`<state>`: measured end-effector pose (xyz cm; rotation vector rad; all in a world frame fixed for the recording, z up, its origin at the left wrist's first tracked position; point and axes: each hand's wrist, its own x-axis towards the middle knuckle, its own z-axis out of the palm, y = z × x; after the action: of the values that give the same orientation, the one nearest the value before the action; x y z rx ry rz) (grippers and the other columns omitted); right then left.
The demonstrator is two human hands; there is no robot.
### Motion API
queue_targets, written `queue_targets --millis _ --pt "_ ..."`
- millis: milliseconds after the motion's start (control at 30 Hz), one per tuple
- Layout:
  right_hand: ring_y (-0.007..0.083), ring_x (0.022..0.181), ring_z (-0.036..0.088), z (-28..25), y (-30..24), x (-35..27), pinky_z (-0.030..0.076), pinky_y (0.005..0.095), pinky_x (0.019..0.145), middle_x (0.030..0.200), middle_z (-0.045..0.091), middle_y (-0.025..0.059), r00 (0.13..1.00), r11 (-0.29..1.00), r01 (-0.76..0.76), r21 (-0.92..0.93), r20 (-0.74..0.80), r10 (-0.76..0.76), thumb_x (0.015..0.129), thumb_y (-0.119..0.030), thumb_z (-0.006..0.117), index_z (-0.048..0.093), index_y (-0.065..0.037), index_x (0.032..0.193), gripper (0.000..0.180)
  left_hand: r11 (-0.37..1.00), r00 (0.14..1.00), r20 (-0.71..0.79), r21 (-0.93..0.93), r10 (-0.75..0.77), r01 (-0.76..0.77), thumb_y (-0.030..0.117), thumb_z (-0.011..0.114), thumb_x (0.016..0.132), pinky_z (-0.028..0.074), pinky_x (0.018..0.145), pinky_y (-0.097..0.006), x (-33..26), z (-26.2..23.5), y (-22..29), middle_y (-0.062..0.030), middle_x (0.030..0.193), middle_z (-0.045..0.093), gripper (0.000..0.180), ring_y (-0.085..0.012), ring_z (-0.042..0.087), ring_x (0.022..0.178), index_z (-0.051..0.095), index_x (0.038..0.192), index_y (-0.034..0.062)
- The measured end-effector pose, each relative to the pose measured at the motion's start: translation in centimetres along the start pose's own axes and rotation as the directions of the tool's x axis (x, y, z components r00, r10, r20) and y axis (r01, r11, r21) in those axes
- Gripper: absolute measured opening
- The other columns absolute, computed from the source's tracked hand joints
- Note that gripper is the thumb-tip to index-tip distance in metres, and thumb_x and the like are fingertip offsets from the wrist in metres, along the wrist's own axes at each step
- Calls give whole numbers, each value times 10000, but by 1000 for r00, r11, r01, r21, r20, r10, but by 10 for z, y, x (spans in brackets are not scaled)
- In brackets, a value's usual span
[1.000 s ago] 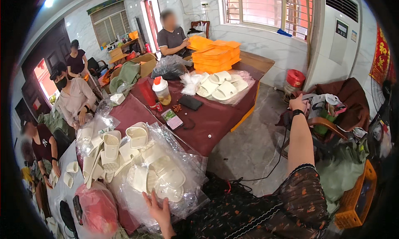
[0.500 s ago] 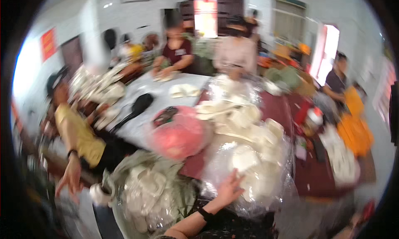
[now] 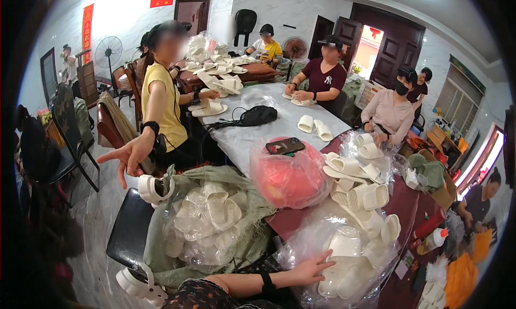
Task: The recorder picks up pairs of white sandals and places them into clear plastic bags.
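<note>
My left hand (image 3: 312,268), a black band at its wrist, reaches in from the lower edge with its fingers spread. It lies at the near side of white slippers (image 3: 346,277) piled on a clear plastic bag (image 3: 290,250). Its fingertips overlap the nearest slippers, and nothing shows in its grasp. More white slippers (image 3: 371,196) are heaped farther back on the same pile. To the left, a green woven sack (image 3: 161,228) holds white slippers in clear plastic. My right hand is out of view.
A black chair (image 3: 126,228) stands by the sack, with a white slipper (image 3: 150,189) at the sack's edge. A pink plastic bag (image 3: 290,182) with a phone (image 3: 285,146) on top sits beyond. A co-worker's outstretched hand (image 3: 129,156) hangs at left. Other people work around the table (image 3: 236,142).
My view has swung left and tilted, and the blur has gone. My left hand still lies at the slipper pile with its fingers spread. The co-worker's arm stays stretched out.
</note>
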<state>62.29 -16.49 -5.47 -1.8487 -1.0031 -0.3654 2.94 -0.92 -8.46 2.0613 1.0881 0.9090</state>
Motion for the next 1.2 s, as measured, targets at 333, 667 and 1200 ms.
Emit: queue_targets --millis 333,667,1200 --pt "235 861 588 16 -320 -29 507 394 716 994 617 151 923 826 377 419 -90 -375 948 -126 639 519 67 1304 423 997 998 -21 49 56 -55 187 698 858 312 1140 -444 -4 -4 3 -215 1612 88 754 -431 261 1430 330 1515 150" --pt "289 874 590 -46 -317 -83 502 427 721 1017 615 157 719 727 683 77 103 -687 931 -206 643 625 -3 1187 327 1000 1000 -25 18 -12 12 157 704 848 330 1129 -445 0 -15 13 -238 1601 115 731 -438 284 1415 366 1495 138" --pt "314 924 587 -51 -316 -101 490 449 775 1054 612 162 678 709 694 126 220 -702 904 -244 659 629 -30 1189 358 999 1000 -27 46 10 -9 154 700 844 357 1111 -424 -6 -11 13 -236 1605 101 718 -422 315 1404 382 1488 134"
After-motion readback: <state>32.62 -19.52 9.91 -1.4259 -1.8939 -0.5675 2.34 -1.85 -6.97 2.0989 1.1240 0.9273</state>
